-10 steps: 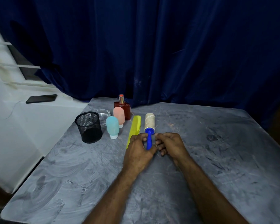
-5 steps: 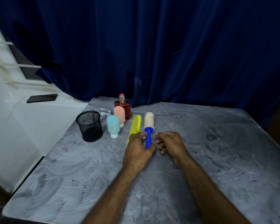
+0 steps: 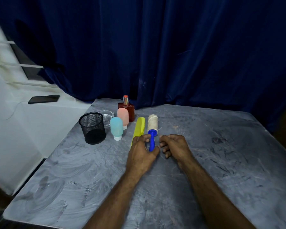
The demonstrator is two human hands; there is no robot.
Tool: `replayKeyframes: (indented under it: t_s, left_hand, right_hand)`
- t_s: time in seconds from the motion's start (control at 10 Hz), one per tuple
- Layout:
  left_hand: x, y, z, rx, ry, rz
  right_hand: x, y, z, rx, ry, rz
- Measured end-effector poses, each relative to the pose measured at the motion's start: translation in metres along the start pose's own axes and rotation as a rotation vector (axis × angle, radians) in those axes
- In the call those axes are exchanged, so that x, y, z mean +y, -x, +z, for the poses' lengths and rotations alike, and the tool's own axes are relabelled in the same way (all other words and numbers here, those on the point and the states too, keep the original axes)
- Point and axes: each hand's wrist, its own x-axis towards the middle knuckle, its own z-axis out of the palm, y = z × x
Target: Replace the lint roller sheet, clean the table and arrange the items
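The grey marbled table (image 3: 221, 171) is streaked with pale swirling smears on its near left part. Further back on the left stands a black mesh cup (image 3: 92, 128), upright. Just right of it is a teal squeeze bottle (image 3: 116, 128) resting on its white cap. Behind that are a pink squeeze bottle (image 3: 122, 117), a clear glass ashtray (image 3: 108, 115) and, furthest back, a reddish-brown perfume bottle (image 3: 128, 108) with a silver neck. A long yellow-green plastic piece (image 3: 139, 128) lies flat just right of the bottles, its near end hidden under a hand. Off the table, a dark phone (image 3: 44, 98) lies on the white ledge, and a deep blue curtain (image 3: 172, 55) hangs behind everything.

The lint roller (image 3: 153, 125) lies on the table just beside the yellow-green piece and roughly parallel to it. Its blue handle points toward the person and its roll points away. The roll is cream and dull, with faint marks on its sheet.

Both bare forearms reach in from the near edge. The left hand (image 3: 142, 151) has its fingers over the blue handle and its thumb at the handle's near end, gripping it. The right hand (image 3: 173, 144) sits on the table just right of the handle, fingers curled under and holding nothing I can see.
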Motion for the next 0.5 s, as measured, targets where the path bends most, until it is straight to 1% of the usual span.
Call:
replayKeyframes:
  t_s: [0.2,0.3,0.4,0.5]
  left_hand:
    - [-0.003,-0.001,0.000,0.013,0.008,0.012]
    - [-0.004,0.000,0.001,0.045,0.016,0.029]
    - [-0.002,-0.002,-0.001,0.104,0.002,0.078]
    - [0.008,-0.003,-0.002,0.201,0.040,0.153]
  right_hand:
    - [-0.002,0.001,0.001,0.004,-0.008,0.013]
    - [-0.003,0.002,0.001,-0.007,-0.031,0.004]
    - [-0.008,0.007,-0.002,0.050,-0.015,-0.075]
    - [-0.015,0.010,-0.015,0.195,0.088,-0.252]
